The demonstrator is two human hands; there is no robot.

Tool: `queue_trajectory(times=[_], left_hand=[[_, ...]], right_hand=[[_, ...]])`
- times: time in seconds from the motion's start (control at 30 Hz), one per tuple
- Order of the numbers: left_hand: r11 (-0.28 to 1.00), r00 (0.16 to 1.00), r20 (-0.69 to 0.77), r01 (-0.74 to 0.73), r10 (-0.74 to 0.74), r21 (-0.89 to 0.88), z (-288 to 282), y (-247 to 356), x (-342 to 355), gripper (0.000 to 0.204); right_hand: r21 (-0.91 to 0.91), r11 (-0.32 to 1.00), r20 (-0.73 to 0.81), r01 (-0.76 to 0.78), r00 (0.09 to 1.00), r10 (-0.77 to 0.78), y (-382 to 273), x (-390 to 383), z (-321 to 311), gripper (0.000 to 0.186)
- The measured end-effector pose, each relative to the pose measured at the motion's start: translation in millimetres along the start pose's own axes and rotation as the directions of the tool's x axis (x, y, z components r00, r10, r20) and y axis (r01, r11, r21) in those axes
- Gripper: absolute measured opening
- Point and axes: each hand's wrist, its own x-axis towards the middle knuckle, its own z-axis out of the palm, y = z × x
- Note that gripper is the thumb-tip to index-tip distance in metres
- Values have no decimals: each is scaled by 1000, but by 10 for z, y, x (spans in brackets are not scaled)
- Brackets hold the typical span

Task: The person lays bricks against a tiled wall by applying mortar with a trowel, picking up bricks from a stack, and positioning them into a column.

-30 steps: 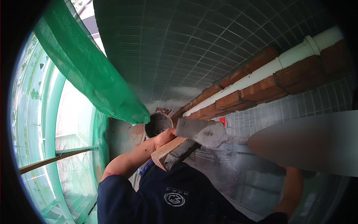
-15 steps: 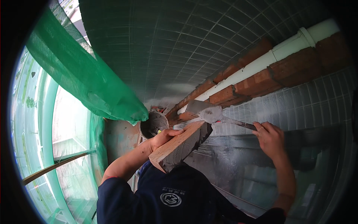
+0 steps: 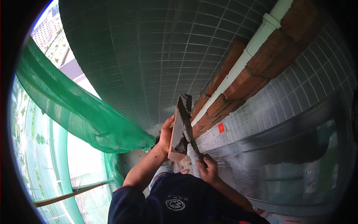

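Observation:
My left hand (image 3: 164, 139) grips a reddish brick (image 3: 176, 155) from its left side, holding it upright on end in front of my chest. Grey mortar (image 3: 181, 125) coats the face turned to the right, with a ragged lump standing up at the top end. My right hand (image 3: 209, 171) is closed round the handle of a trowel (image 3: 190, 136). Its blade, seen nearly edge-on, lies along the mortared face and seems to touch it. My right fingers are partly hidden behind the handle.
Bricks (image 3: 238, 86) with mortar joints run beside a white pipe (image 3: 254, 43) against the tiled wall (image 3: 149, 56). Green netting (image 3: 82, 112) hangs at the left, with a wooden bar (image 3: 74, 192) below. A small red card (image 3: 221, 128) sits on the right-hand tiles, near a dark window (image 3: 298, 175).
The brick has swung from slanting to nearly upright. My right hand has come in and down, bringing the trowel from beyond the brick onto its mortared face. The view has turned; the bucket is now mostly hidden.

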Motion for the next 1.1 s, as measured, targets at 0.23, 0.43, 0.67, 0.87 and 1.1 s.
queue_trajectory(times=[0.23,0.43,0.67,0.87,1.1], left_hand=[[1000,992,124,-19,17,16,75,121,256,46],[588,861,331,-506,386,631,-1,192,191,38],[-517,418,838,-660,351,545,736,-131,-124,36],[941,984,153,31,-87,336,561,139,-254,34],[857,883,418,-374,213,353,1690,635,-118,50]], right_hand=[[-260,957,-39,125,989,-140,102,-243,-336,22],[-307,952,-67,9,997,-32,89,-444,-527,23],[-342,936,-168,84,975,-149,70,41,-369,19],[-298,954,-364,22,922,-135,363,50,-163,15],[-215,896,-507,-387,829,236,741,-885,-211,21]])
